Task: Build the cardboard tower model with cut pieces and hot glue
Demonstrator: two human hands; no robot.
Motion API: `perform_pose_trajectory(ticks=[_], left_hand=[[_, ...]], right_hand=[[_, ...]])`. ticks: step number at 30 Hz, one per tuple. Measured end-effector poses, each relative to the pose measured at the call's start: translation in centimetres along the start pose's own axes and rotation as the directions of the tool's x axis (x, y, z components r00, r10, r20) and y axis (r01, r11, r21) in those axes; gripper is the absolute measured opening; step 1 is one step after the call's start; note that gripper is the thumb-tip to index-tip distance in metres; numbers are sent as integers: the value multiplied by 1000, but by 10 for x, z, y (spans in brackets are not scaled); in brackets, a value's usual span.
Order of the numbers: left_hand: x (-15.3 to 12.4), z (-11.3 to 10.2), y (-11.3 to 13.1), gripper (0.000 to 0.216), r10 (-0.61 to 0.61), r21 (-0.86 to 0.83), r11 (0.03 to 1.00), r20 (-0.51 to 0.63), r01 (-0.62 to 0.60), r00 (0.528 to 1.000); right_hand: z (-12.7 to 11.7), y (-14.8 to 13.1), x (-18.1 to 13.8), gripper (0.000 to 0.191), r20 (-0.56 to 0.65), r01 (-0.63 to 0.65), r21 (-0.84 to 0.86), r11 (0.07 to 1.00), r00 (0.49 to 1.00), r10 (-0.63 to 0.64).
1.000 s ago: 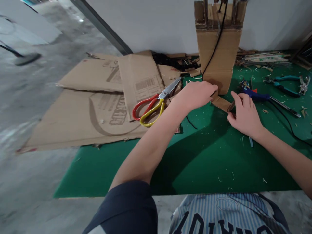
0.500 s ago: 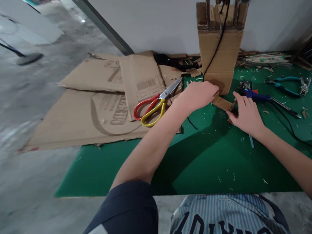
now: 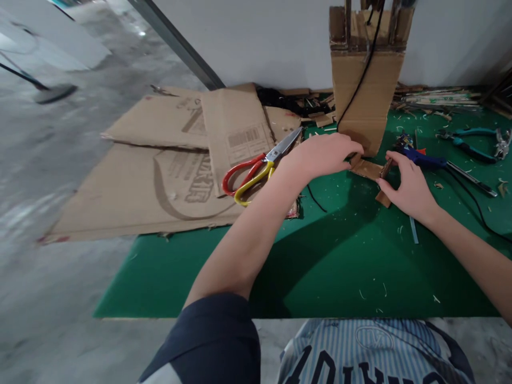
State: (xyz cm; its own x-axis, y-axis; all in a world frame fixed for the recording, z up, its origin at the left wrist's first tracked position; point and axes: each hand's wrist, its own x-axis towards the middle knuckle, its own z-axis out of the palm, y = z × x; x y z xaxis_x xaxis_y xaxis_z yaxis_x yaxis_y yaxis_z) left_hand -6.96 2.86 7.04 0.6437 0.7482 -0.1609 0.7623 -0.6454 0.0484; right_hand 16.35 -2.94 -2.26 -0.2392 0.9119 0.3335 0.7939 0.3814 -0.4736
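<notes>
A small folded cardboard piece (image 3: 366, 169) with upturned ends sits at the foot of a tall cardboard stand (image 3: 365, 90). At its left end, my left hand (image 3: 326, 153) curls its thumb and fingers around the upturned flap, and part of that grip is hidden. The right flap is pinched between the thumb and fingers of my right hand (image 3: 410, 184). Just below this flap, a small cardboard scrap (image 3: 383, 199) lies on the green tabletop (image 3: 340, 266). Scissors (image 3: 256, 169) with one red and one yellow handle rest on flattened cardboard, left of my left wrist.
Large cardboard sheets (image 3: 128, 186) overhang the table's left edge. To the right lie a blue-handled tool (image 3: 426, 159) with a cord and teal-handled pliers (image 3: 474, 141). Thin sticks (image 3: 440, 99) and scraps line the wall. A black cable (image 3: 362, 74) hangs down the stand.
My left hand has lifted its fingers slightly at the left flap, showing more of the folded piece. My right hand stays at the right flap. The whole view has shifted slightly.
</notes>
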Motion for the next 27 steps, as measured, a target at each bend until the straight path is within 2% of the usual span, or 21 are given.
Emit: perform_pose_trajectory(ticks=[7,15,20,27], left_hand=[[5,1,8,34,17,-54,998,10,-16,1000],[-1,-3,3,32,-4,-18,1000,-15,4,1000],[-4,-3,1,30,-51,11,999,-40,51,998],[-3,-4,4,27,-95,35,995,6,95,995]], right_hand=[[0,5,-3,60,12,43,10,999,999,-43],[3,8,3,61,70,36,48,998,997,-40],[7,9,13,55,39,143,-14,990,989,-142],[8,10,14,51,19,153,-155,976,988,-152]])
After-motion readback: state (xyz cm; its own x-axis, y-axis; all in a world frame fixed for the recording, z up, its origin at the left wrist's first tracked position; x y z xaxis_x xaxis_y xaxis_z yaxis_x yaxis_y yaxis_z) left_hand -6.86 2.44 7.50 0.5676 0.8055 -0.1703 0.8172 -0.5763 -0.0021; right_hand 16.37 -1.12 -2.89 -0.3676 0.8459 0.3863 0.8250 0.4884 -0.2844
